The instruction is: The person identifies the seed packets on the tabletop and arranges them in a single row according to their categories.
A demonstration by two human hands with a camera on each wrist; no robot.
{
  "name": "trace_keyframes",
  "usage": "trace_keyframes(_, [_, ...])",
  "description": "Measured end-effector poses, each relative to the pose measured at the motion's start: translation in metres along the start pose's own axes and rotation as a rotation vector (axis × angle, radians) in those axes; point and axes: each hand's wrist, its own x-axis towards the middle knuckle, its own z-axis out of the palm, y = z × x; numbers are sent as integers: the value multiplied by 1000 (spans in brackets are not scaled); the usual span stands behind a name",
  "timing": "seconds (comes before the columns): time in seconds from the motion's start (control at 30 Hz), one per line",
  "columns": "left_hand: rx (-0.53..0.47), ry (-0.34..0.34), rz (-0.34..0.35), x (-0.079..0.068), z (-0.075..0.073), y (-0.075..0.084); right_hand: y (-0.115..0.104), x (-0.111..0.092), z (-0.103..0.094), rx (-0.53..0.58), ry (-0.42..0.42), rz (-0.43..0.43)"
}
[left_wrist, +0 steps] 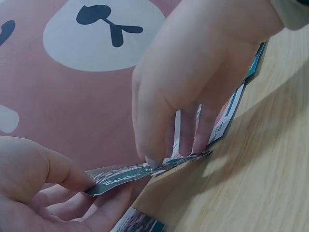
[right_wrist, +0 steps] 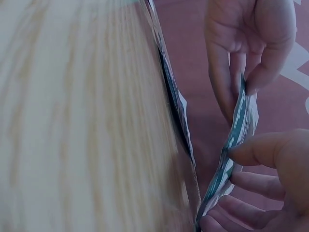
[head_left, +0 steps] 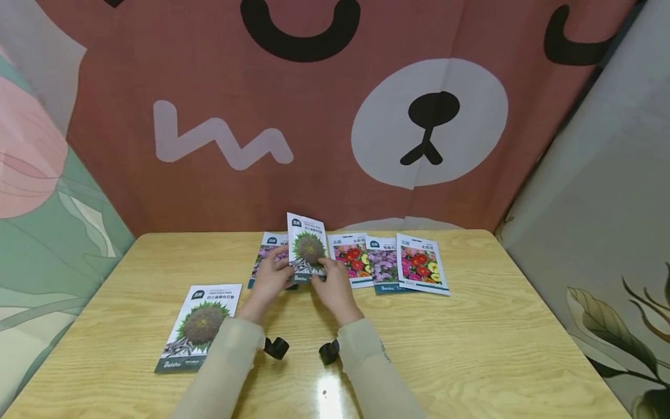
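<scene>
Both hands hold one seed packet with a sunflower head and striped seeds on its front, tilted up above the back of the table. My left hand pinches its left edge, thumb in front and fingers behind. My right hand grips the lower right part the same way. In the left wrist view the packet is seen along its dark bottom band, bowed slightly between the left hand and right hand. The right wrist view shows the packet nearly edge-on.
A second sunflower packet lies at front left, partly under the left sleeve. Behind the held packet lies a purple-flower packet. To the right are a red-and-yellow flower packet, another purple one and another red-and-yellow one, overlapping. A printed curtain hangs behind the table.
</scene>
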Motion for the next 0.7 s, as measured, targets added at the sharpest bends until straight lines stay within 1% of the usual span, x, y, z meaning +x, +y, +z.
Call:
trace_keyframes(0.2, [34, -10, -12, -4, -9, 4, 0, 3, -5, 34, 4, 15])
trace_keyframes(0.33, [43, -38, -20, -9, -17, 8, -1, 5, -9, 116, 1, 29])
trace_keyframes(0.43, [42, -68, -32, -14, -24, 10, -2, 6, -13, 211, -10, 57])
trace_keyframes(0.5, [50, -88, -39, -19, -28, 10, -3, 6, -15, 262, -23, 97])
trace_keyframes(0.57, [49, -118, -46, -24, -33, 10, -3, 7, -17, 287, -30, 134])
trace_keyframes(0.7, [88, -167, -61, -35, -43, 8, -4, 4, -21, 320, -46, 150])
